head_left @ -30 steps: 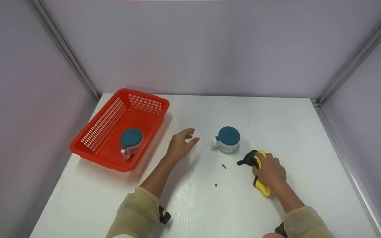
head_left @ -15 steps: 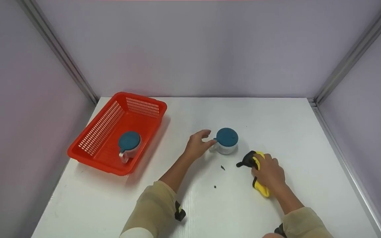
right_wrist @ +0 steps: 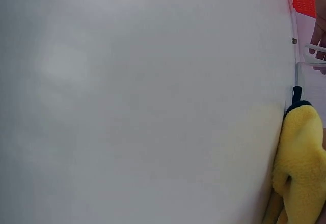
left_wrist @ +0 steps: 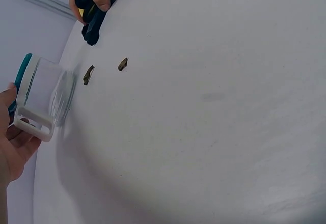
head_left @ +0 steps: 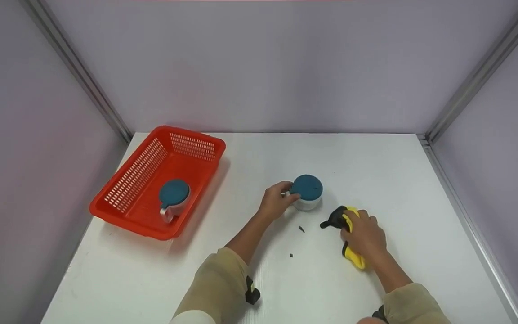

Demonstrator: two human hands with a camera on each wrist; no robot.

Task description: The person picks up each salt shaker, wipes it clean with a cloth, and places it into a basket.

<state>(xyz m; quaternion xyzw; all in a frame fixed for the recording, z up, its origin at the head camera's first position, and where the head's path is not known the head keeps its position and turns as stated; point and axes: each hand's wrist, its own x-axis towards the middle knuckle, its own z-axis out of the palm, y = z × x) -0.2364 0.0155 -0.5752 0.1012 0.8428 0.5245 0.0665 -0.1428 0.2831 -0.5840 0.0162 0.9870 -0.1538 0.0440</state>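
Plain panelled booth [head_left: 259, 40], resembling a lab work cell
Pale panels [head_left: 506, 180] are enclosing a white worktop [head_left: 376, 162] on three sides, with metal strips [head_left: 487, 67] running up the corners.

In the head view, the red basket [head_left: 169, 168] at nine o'clock is glossy, perforated plastic. Just off centre toward four o'clock, the jar [head_left: 307, 194] has a clear, shiny body, glass or plastic, hard to tell which, with a matt teal plastic lid [head_left: 307, 185] and smooth white plastic handle [left_wrist: 47, 134]. Farther toward four, the yellow cloth [right_wrist: 300, 150] looks fuzzy. The bench [head_left: 376, 162] is smooth with a soft sheen; the rail [head_left: 80, 68] at ten o'clock is dull metal.
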